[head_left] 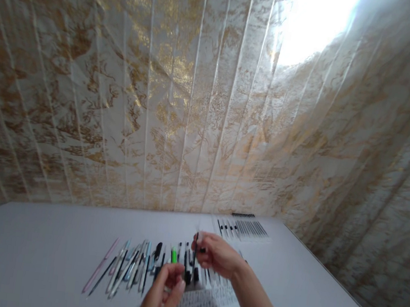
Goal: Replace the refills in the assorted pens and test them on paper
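Note:
My right hand [215, 254] is closed, its fingertips pinching a thin dark pen [196, 244] held upright above the table. A small black piece shows by its fingers; I cannot make out if it is part of that pen. Lower and to the left, my left hand [168, 286] has half-curled fingers with the thumb apart from them, and nothing shows in it. Just beyond it lies a bright green marker [174, 255], with black-capped pens around it. Left of the hands, several white, grey and pale blue pens [127, 268] lie in a loose row.
On the white table [47, 248], a pink pen [99, 266] lies at the row's left end. Thin refills [251, 228] and black pieces [243, 215] sit lined up at the far right. A sheet with handwriting [194, 304] lies under my hands. A patterned curtain [164, 118] hangs behind.

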Demonstrator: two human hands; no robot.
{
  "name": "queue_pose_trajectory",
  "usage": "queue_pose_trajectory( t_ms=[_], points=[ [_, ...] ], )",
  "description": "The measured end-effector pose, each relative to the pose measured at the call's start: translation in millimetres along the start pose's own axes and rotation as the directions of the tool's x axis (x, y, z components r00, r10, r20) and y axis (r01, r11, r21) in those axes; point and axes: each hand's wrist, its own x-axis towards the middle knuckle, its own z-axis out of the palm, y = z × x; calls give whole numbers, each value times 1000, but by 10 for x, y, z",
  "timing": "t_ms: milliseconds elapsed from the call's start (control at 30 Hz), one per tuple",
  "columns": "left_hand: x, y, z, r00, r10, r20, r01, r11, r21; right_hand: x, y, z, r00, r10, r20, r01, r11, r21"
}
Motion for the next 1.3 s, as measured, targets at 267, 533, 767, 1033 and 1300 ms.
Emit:
queue_pose_trajectory(
  t_ms=[267, 533, 767, 1033, 1300],
  points=[
    [375, 405, -52, 972, -38, 233, 21, 997, 78, -284, 382, 279, 996, -76, 54, 53, 937, 345],
    [666, 765, -301, 998, -1, 56, 11, 985, -170, -340, 283, 300, 972, -132, 196, 17, 867, 497],
    [635, 758, -304, 998, -58, 0, 56, 957, -285, -406, 283, 511, 977, -166, 134, 116, 941, 318],
    [593, 775, -284, 998, -58, 3, 56, 955, -290, -420, 275, 503, 985, -146, 95, 118, 961, 248],
    [490, 750, -134, 985, -59, 161, 81, 987, -138, -364, 349, 519, 983, -183, -35, 185, 945, 270]
  ],
)
